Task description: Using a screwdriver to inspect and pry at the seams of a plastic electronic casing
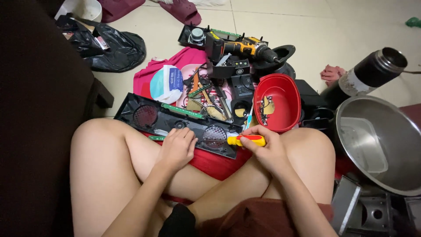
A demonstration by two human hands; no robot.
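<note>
The long black plastic speaker panel (175,120), with two round mesh grilles and a green circuit strip along its far edge, is laid across the crossed legs, apparently so that it is propped close under the hands. It is pressed down near its middle by the left hand (176,148), whose fingers are curled loosely and laid flat on the plastic between the two grilles; nothing is gripped by them, the panel is only steadied. The right hand (268,149) is closed around the red and yellow handled screwdriver (246,140), which is held nearly level with its yellow end pointed leftward, so that the right-hand end of the panel and its nearer grille lie just beyond the fingertips; the tip itself is too small to be made out. Just past the right fingers an oval red plastic bowl (277,102) is set within easy reach, and small metal pieces and a yellowish part are seen in it, kept together there it seems. Beyond the left fingers, loose tools and parts are spread on a pink cloth (149,72). Farther off, a yellow and black cordless drill (239,47) is laid on black housings. Well to the right, a large steel pot (381,145) and a dark flask (372,72) are stood.
</note>
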